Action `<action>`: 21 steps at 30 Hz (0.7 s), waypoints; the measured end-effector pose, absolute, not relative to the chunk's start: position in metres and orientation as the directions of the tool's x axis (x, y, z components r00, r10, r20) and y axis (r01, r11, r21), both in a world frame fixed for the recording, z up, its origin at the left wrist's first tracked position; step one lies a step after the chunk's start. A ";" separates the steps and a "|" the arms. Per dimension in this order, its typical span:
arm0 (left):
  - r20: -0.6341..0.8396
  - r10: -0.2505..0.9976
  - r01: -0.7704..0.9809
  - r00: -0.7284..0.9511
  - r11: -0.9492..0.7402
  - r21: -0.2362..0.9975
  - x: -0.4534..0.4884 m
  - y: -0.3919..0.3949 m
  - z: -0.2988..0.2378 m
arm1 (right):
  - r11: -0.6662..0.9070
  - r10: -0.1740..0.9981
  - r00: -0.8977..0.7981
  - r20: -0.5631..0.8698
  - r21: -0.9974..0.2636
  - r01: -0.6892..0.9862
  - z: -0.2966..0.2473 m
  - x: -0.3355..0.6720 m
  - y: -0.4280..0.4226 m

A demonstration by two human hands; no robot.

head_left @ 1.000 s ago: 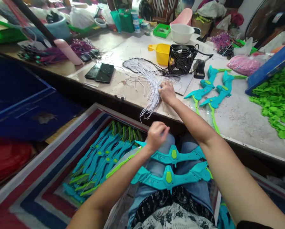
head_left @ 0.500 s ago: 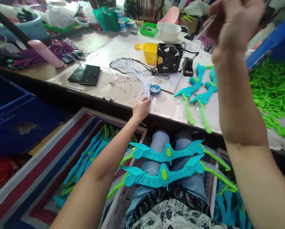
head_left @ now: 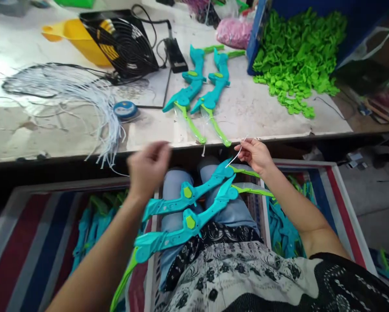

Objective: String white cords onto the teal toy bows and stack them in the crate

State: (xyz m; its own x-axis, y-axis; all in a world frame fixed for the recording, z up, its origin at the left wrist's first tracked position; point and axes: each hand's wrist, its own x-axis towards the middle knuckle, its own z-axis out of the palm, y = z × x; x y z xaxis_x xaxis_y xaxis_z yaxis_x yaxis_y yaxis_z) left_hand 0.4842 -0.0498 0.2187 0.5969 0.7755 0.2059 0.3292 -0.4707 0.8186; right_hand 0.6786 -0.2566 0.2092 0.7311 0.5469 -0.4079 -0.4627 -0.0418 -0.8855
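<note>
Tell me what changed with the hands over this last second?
The right hand left the string bundle on the table, swung up, then came down to the upper lap bow tip, pinching one white string. The left hand touched the bundle, then drew back. Both lap bows and the table bows stayed put.

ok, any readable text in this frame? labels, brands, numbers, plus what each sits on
None can be read.
Blue spool on the table: whatever is on its top is too blurred to read.
Fan and black adapter: no marking can be made out.
Toy bows: plain plastic, no print shows.
White string pinched in the right hand: bare.
</note>
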 end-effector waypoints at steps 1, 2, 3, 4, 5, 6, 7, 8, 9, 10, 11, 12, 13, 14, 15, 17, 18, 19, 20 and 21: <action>0.007 0.673 0.262 0.740 -0.298 0.918 0.493 -0.081 0.219 | -0.034 0.552 0.731 -0.400 -0.887 -0.460 0.206 0.677 -0.262; -0.155 0.544 0.255 0.825 -0.114 0.960 0.503 -0.110 0.216 | -0.027 0.558 0.732 -0.390 -0.891 -0.454 0.203 0.676 -0.267; -0.258 0.443 0.278 0.859 0.020 0.960 0.513 -0.135 0.213 | -0.019 0.563 0.735 -0.378 -0.895 -0.445 0.201 0.675 -0.271; -0.322 0.368 0.299 0.872 0.118 0.947 0.522 -0.156 0.208 | -0.011 0.567 0.738 -0.365 -0.900 -0.436 0.199 0.674 -0.275; -0.359 0.330 0.313 0.873 0.186 0.931 0.531 -0.171 0.203 | -0.001 0.569 0.743 -0.352 -0.904 -0.428 0.198 0.674 -0.279; -0.376 0.319 0.313 0.870 0.234 0.921 0.537 -0.182 0.199 | 0.013 0.568 0.749 -0.341 -0.907 -0.422 0.197 0.673 -0.285; -0.383 0.315 0.303 0.868 0.274 0.913 0.543 -0.190 0.195 | 0.028 0.570 0.752 -0.330 -0.907 -0.420 0.196 0.673 -0.291; -0.387 0.306 0.292 0.870 0.314 0.903 0.547 -0.195 0.192 | 0.043 0.582 0.748 -0.321 -0.906 -0.422 0.195 0.672 -0.298; -0.393 0.290 0.284 0.873 0.354 0.891 0.550 -0.198 0.191 | 0.054 0.604 0.734 -0.310 -0.903 -0.426 0.195 0.671 -0.306; -0.402 0.261 0.284 0.878 0.393 0.875 0.552 -0.201 0.190 | 0.059 0.636 0.711 -0.299 -0.900 -0.431 0.194 0.670 -0.314; -0.411 0.225 0.290 0.884 0.426 0.857 0.554 -0.204 0.189 | 0.054 0.671 0.683 -0.288 -0.900 -0.432 0.194 0.669 -0.323; -0.421 0.186 0.304 0.888 0.451 0.839 0.555 -0.208 0.189 | 0.038 0.702 0.655 -0.279 -0.904 -0.425 0.194 0.667 -0.332; -0.434 0.149 0.323 0.889 0.468 0.823 0.556 -0.213 0.189 | 0.016 0.721 0.638 -0.271 -0.913 -0.407 0.193 0.664 -0.341; -0.448 0.116 0.346 0.886 0.478 0.808 0.556 -0.219 0.188 | -0.010 0.727 0.633 -0.267 -0.926 -0.378 0.192 0.662 -0.349; -0.464 0.086 0.371 0.882 0.483 0.794 0.557 -0.225 0.187 | -0.039 0.722 0.639 -0.264 -0.938 -0.344 0.191 0.660 -0.357; -0.487 0.033 0.410 0.873 0.490 0.769 0.557 -0.237 0.183 | -0.094 0.689 0.678 -0.255 -0.960 -0.266 0.188 0.656 -0.373; -0.495 0.007 0.427 0.869 0.496 0.756 0.556 -0.243 0.180 | -0.118 0.664 0.706 -0.244 -0.967 -0.224 0.187 0.655 -0.381; -0.503 -0.023 0.446 0.864 0.499 0.743 0.555 -0.249 0.176 | -0.143 0.635 0.737 -0.229 -0.973 -0.179 0.185 0.655 -0.390; -0.517 -0.057 0.474 0.854 0.497 0.727 0.554 -0.255 0.171 | -0.174 0.604 0.769 -0.209 -0.976 -0.128 0.183 0.655 -0.400; -0.544 -0.091 0.513 0.834 0.490 0.704 0.552 -0.260 0.164 | -0.211 0.571 0.801 -0.182 -0.975 -0.071 0.181 0.655 -0.411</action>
